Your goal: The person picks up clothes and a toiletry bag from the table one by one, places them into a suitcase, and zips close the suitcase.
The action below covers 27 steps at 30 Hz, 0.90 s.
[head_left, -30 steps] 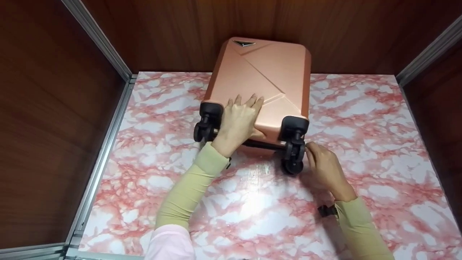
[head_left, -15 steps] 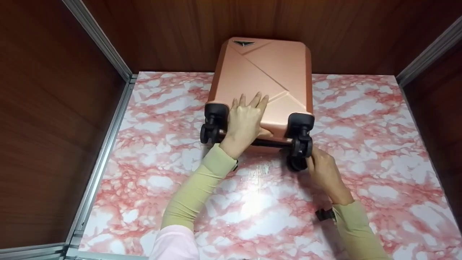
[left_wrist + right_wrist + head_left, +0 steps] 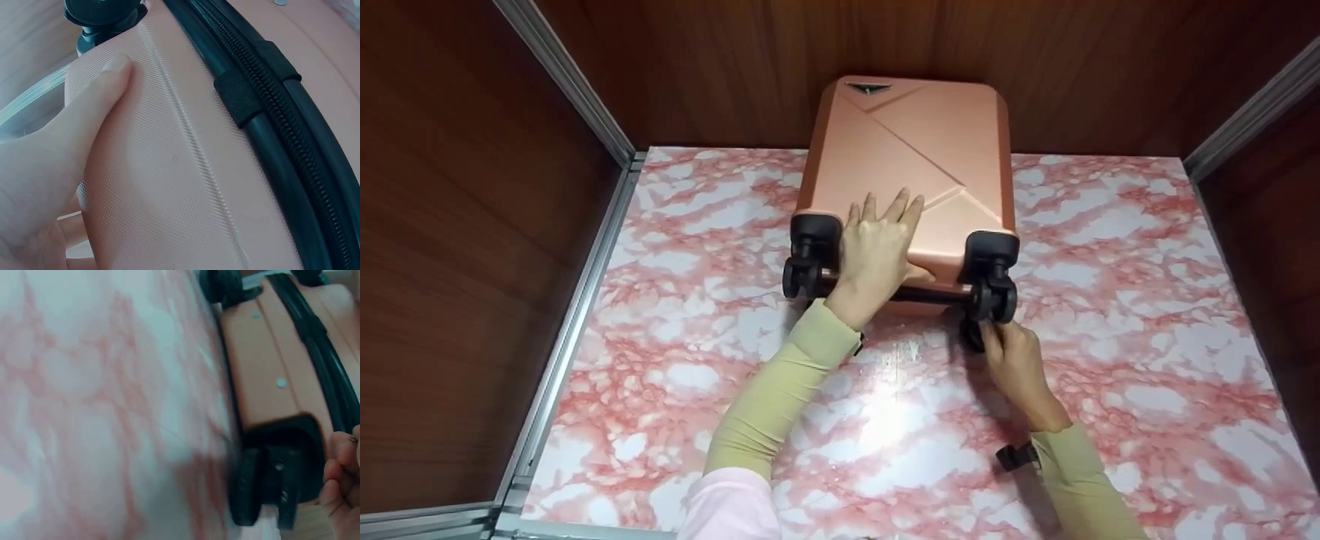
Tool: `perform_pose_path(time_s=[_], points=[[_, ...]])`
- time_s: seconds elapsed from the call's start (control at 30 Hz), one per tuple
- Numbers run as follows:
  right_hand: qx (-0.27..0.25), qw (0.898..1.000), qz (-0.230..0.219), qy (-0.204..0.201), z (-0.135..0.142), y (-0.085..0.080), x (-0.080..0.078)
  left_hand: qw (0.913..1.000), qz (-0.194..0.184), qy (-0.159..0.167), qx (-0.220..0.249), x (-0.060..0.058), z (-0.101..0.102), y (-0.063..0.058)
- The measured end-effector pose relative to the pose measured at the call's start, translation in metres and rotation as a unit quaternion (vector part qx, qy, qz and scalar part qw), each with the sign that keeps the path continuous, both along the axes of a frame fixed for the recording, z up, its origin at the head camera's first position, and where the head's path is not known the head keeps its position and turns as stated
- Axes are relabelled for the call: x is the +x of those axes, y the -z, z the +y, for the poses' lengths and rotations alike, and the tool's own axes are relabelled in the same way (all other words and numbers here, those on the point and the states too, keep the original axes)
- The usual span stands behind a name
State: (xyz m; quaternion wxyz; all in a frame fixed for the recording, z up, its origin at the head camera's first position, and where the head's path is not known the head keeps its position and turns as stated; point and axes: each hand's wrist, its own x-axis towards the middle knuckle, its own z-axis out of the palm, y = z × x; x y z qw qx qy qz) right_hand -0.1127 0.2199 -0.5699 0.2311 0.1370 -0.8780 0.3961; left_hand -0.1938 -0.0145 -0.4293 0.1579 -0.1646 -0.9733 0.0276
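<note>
A rose-gold hard-shell suitcase (image 3: 911,150) lies with its wheeled end toward me. My left hand (image 3: 876,251) rests on its near end, fingers straight and spread over the front face. In the left wrist view the thumb (image 3: 107,84) presses on the textured bottom, beside the black zipper (image 3: 256,84). My right hand (image 3: 1020,364) is at the near right corner, partly behind a black wheel (image 3: 994,296). In the right wrist view its curled fingers (image 3: 337,472) pinch a small zipper pull (image 3: 353,439) on the black zipper line.
The suitcase is on a red-and-white marbled surface (image 3: 697,375). Dark wood panels stand behind it (image 3: 720,75) and at both sides, framed by metal rails (image 3: 577,75). Another black wheel (image 3: 802,277) juts out at the near left corner.
The suitcase's near end has shifted to the right, with my left hand still on it. My right hand has moved left, from beside the corner to under the right wheel.
</note>
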Motion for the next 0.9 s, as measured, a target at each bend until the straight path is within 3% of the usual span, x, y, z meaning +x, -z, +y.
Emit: perform_pose_path(time_s=[0.1,0.23,0.6,0.73,0.9], points=[[-0.010,1.000,0.015,0.009,-0.009,0.004,0.000,0.9999,0.013,0.003,0.005,0.000,0.000,0.001],[-0.010,1.000,0.026,-0.014,-0.027,0.006,-0.001,0.9999,0.014,0.003,-0.003,0.000,0.000,0.001],[0.022,0.998,0.005,-0.064,-0.069,0.003,-0.010,0.9998,0.009,0.017,-0.002,0.000,-0.002,-0.001],[0.019,0.998,-0.004,-0.068,-0.070,0.002,-0.010,0.9995,-0.001,0.029,-0.013,0.000,-0.003,-0.002],[0.028,0.997,-0.023,-0.063,-0.071,0.003,-0.009,0.9963,-0.042,0.066,-0.037,-0.004,-0.015,-0.010]])
